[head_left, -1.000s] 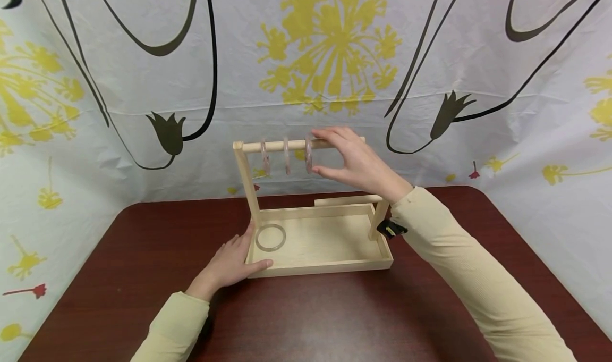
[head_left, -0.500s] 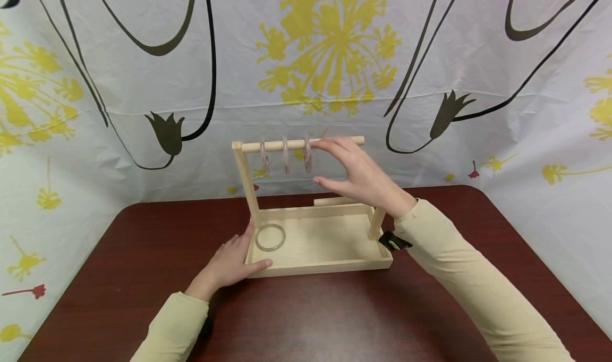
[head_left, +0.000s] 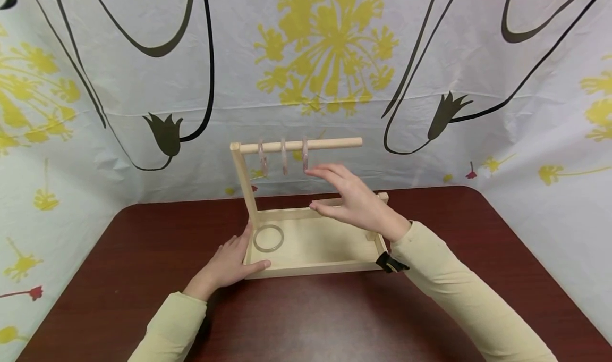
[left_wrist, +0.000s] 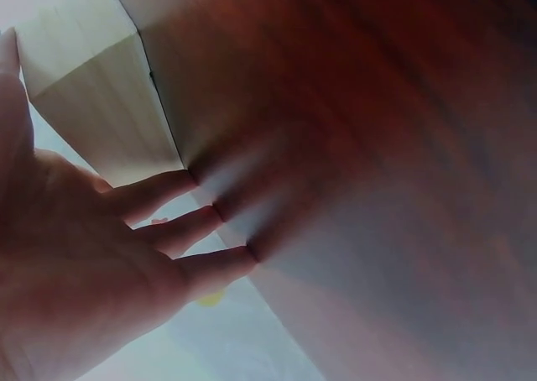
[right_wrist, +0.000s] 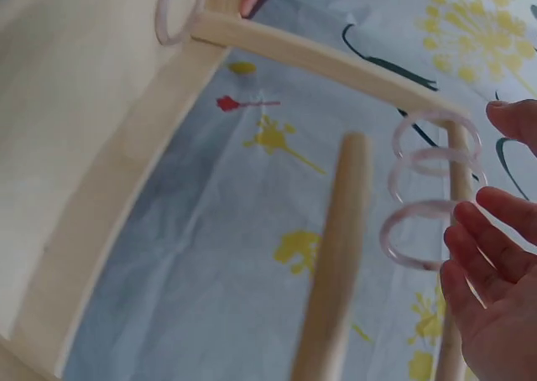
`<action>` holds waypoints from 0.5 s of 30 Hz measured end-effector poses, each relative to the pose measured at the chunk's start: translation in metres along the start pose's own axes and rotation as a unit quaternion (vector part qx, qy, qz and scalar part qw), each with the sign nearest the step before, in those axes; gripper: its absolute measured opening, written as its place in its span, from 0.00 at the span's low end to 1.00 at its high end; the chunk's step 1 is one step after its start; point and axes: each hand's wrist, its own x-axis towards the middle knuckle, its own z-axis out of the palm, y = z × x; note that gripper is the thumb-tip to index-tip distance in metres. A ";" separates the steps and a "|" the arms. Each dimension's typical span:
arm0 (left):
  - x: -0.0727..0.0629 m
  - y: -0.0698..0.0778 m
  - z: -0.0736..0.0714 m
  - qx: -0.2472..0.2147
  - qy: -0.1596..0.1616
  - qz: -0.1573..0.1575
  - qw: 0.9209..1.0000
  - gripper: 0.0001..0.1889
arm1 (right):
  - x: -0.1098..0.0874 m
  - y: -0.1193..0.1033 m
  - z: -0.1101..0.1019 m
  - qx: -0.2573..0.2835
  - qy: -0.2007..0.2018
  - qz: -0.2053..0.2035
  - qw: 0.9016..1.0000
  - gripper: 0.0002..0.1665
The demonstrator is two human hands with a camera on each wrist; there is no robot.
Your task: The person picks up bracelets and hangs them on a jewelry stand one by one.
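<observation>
A wooden bangle stand has a shallow tray base, an upright post at the left and a top rod. Three translucent pinkish bangles hang spaced along the rod. Another bangle lies flat at the tray's left end. My left hand rests against the tray's left end, thumb on the front rim; in the left wrist view, its straight fingers reach the tabletop. Just below and right of the rightmost bangle, my right hand has its fingers spread and holds nothing.
A lower rod runs behind the tray, partly hidden by my right hand in the head view. The stand sits on a dark red-brown table. A patterned curtain hangs behind the table's back edge.
My right hand has come away from the rightmost bangle, moving down below the rod. That bangle stays hanging on the rod. The left hand holds its place at the tray.
</observation>
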 end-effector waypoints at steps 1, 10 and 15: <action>0.000 0.000 0.000 -0.002 0.000 0.000 1.000 0.56 | -0.003 -0.001 0.002 0.005 -0.005 0.005 1.000 0.34; 0.002 -0.001 -0.001 0.008 0.006 0.005 1.000 0.57 | -0.020 -0.008 0.027 0.033 -0.032 0.021 0.999 0.32; 0.002 -0.002 -0.003 0.015 0.007 0.011 1.000 0.57 | -0.025 -0.009 0.039 0.030 -0.041 0.015 0.999 0.31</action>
